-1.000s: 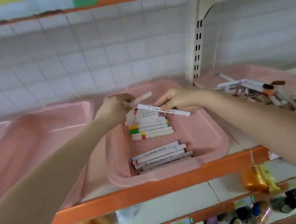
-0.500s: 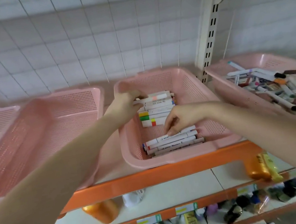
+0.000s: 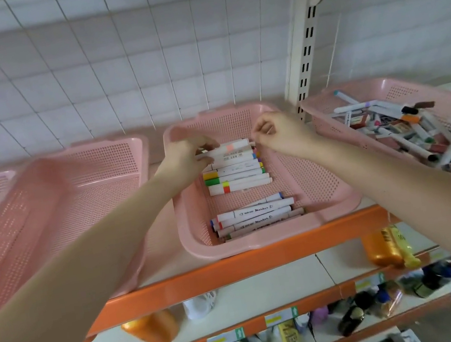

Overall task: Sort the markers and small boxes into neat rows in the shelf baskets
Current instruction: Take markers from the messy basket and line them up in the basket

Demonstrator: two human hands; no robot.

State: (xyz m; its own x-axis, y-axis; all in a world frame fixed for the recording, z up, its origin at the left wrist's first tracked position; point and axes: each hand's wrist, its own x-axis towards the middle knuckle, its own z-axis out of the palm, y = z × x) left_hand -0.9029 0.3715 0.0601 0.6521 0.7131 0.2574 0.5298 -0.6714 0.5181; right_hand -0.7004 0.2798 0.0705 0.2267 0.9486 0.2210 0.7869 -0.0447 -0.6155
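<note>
My left hand (image 3: 186,157) pinches the white peach-banded marker (image 3: 231,148) near the far edge of the middle pink perforated plastic basket (image 3: 259,243); my right hand (image 3: 282,136) curls at its other end, grip I cannot tell; released crooked, it may skew the marker row (image 3: 236,173) beside it.

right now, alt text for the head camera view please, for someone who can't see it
Two hands work in the middle pink basket: the left hand pinches a white marker atop the back row, the right hand curls at its other end. A second row lies in front; jumbled markers fill the right basket.
</note>
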